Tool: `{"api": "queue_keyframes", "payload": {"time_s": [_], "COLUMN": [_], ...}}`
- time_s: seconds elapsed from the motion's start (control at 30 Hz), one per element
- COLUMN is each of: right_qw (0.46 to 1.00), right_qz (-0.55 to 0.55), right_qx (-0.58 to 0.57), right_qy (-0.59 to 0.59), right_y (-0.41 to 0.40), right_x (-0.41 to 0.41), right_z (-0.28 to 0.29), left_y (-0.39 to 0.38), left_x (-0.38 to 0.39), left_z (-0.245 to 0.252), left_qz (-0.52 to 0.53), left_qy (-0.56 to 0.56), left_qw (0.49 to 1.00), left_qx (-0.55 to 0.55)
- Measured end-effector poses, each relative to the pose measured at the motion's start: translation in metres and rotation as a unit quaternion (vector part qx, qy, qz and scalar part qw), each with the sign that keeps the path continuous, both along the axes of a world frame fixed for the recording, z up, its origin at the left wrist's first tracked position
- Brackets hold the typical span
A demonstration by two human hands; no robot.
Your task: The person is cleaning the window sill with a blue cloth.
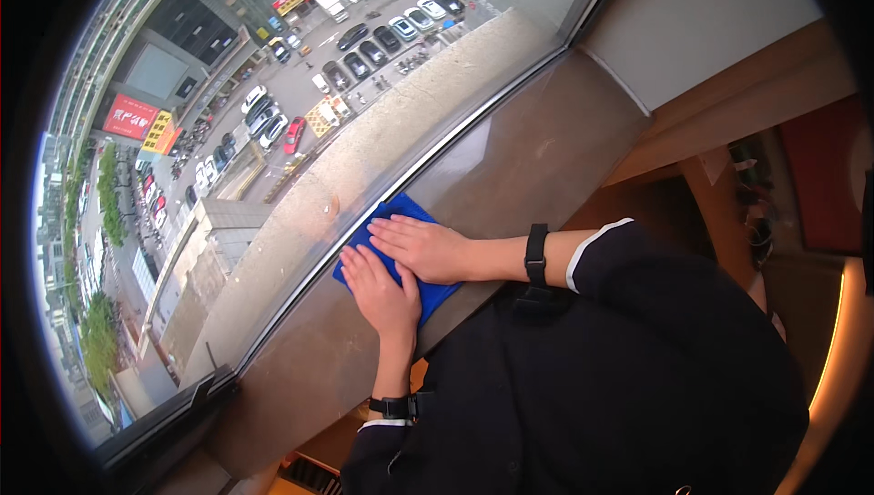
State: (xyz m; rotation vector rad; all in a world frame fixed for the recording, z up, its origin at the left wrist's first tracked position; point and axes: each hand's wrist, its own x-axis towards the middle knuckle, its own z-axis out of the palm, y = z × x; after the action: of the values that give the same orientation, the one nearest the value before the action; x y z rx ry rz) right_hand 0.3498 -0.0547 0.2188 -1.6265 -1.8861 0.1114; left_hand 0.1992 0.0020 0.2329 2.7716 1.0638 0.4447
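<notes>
A blue cloth (pixel 435 295) lies spread on the brown stone windowsill (pixel 505 153), its upper edge against the bottom of the window frame. My left hand (pixel 381 287) rests palm down on the cloth's left part, its fingertips pointing towards the glass. Beside it my right hand (pixel 427 249) presses flat on the cloth, its fingers together and pointing left. The right fingers lie just above the left thumb. Both palms and the cloth beneath them are hidden. Each wrist wears a black strap.
The window glass (pixel 369 146) runs diagonally along the sill, with a parking lot far below outside. A dark window latch (pixel 201 392) is at the lower left. A pale wall (pixel 689 10) meets the sill's far right end.
</notes>
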Motion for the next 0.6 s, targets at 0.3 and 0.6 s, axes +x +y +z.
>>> {"api": "queue_keyframes", "payload": {"time_s": [0.3,0.6], "right_qw": [0.999,0.993], "right_qz": [-0.026,-0.104], "right_qx": [-0.028,-0.048], "right_qy": [-0.001,-0.034], "right_y": [-0.011,-0.046], "right_x": [0.023,0.133], "right_z": [-0.003,-0.037], "left_y": [-0.006,-0.019], "left_x": [0.026,0.141], "left_z": [-0.002,-0.048], "left_qz": [-0.055,-0.122], "left_qy": [0.021,-0.019], "left_qw": [0.998,0.992], "left_qx": [-0.002,0.007]}}
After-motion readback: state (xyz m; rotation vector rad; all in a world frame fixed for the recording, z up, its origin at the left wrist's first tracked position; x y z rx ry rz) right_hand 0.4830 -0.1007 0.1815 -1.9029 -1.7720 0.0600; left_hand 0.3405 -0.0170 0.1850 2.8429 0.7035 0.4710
